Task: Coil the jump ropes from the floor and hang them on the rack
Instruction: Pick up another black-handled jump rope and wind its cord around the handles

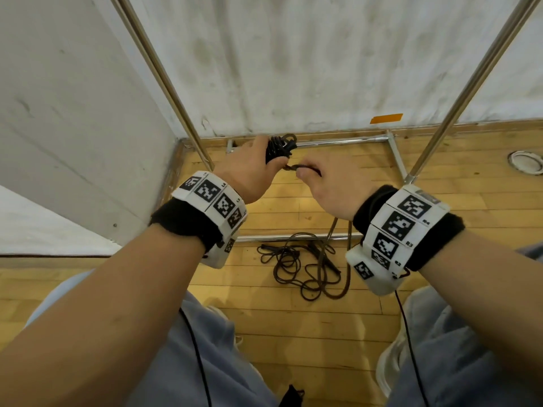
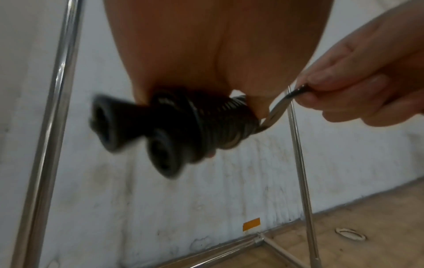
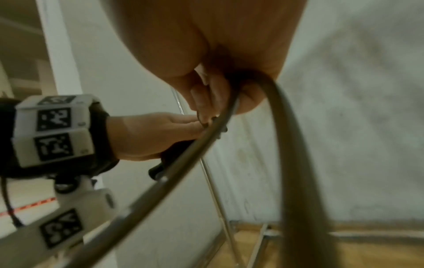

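Note:
My left hand (image 1: 258, 165) grips two black jump-rope handles (image 2: 137, 130) held side by side, with dark rope wound tightly around them as a coil (image 1: 280, 148) (image 2: 220, 117). Just to its right, my right hand (image 1: 320, 183) pinches the free rope strand (image 1: 296, 168) (image 2: 296, 93) where it leaves the coil. From that hand the strand (image 3: 296, 145) hangs down to the floor. A second black jump rope (image 1: 296, 265) lies tangled on the wooden floor below my hands. The metal rack's slanted poles (image 1: 164, 80) (image 1: 476, 74) stand on either side.
The rack's base bars (image 1: 338, 141) lie on the floor against the white wall. A white wall panel (image 1: 73, 113) closes in the left side. An orange tape strip (image 1: 386, 118) marks the wall, and a round floor fitting (image 1: 526, 162) sits at the right. My legs in grey trousers (image 1: 205, 348) stand close below.

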